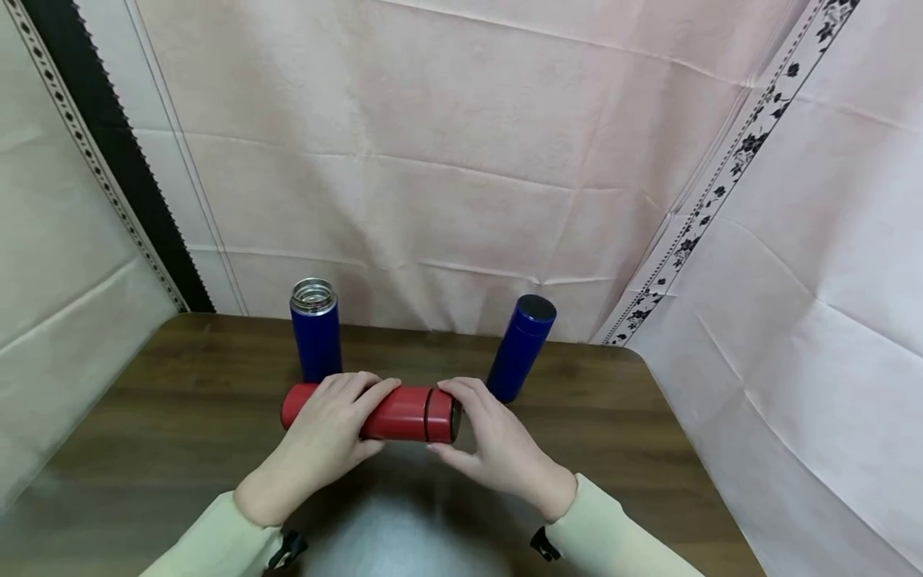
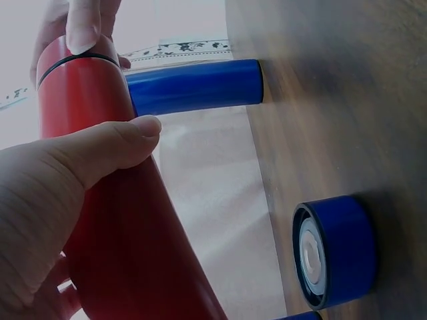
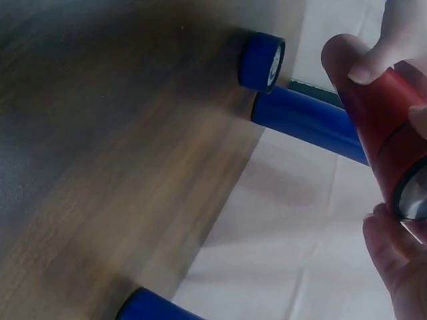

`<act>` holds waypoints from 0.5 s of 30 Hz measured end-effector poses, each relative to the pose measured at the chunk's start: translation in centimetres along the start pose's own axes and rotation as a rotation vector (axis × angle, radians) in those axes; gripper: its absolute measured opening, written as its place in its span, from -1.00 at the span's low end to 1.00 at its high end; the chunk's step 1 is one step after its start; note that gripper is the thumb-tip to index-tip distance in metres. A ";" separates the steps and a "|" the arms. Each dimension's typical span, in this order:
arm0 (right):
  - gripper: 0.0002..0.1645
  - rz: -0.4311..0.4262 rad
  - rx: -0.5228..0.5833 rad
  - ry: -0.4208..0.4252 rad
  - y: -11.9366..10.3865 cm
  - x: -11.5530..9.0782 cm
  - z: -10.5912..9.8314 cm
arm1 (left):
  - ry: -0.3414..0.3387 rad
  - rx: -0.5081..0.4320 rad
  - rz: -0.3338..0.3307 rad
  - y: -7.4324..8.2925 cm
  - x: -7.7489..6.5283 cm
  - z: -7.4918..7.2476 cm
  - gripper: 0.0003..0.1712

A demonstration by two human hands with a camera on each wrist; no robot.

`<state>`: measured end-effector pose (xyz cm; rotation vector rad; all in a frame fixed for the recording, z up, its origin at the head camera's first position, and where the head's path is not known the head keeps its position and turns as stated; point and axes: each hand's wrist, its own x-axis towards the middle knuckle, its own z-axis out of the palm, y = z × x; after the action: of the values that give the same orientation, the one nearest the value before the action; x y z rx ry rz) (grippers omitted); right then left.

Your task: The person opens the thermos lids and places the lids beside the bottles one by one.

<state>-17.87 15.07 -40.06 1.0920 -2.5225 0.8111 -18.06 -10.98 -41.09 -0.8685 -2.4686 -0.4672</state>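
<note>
A red thermos bottle point(image 1: 404, 414) is held lying sideways above the table, its lid point(image 1: 441, 417) pointing right. My left hand point(image 1: 328, 433) grips the body, with the thumb along the near side. At the other end, my right hand point(image 1: 497, 441) holds the lid between thumb and fingers. A dark seam shows between lid and body. Behind the left hand an open blue thermos bottle point(image 1: 316, 340) stands upright, its metal mouth bare. Its likely loose blue lid point(image 2: 347, 250) lies on the table in the left wrist view, hidden in the head view.
Another blue thermos bottle point(image 1: 521, 349), with its lid on, stands behind the right hand. The brown wooden table point(image 1: 613, 449) ends at a pale cloth backdrop point(image 1: 447, 176), with more cloth on both sides.
</note>
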 end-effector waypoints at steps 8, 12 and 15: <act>-0.34 0.499 0.513 -0.167 -0.5 0.7 -0.8 | 0.016 0.022 0.028 0.0 -0.1 0.0 -0.13; -0.32 0.621 0.698 -0.248 -0.5 1.1 -0.8 | 0.030 0.052 0.039 0.0 -0.2 0.0 -0.11; -0.31 0.640 0.741 -0.253 -0.5 1.1 -0.6 | 0.019 0.061 0.034 0.1 -0.3 0.0 -0.10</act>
<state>-18.23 14.53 -38.95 0.5292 -2.8897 2.0019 -17.82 -11.09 -41.21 -0.8761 -2.4340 -0.3849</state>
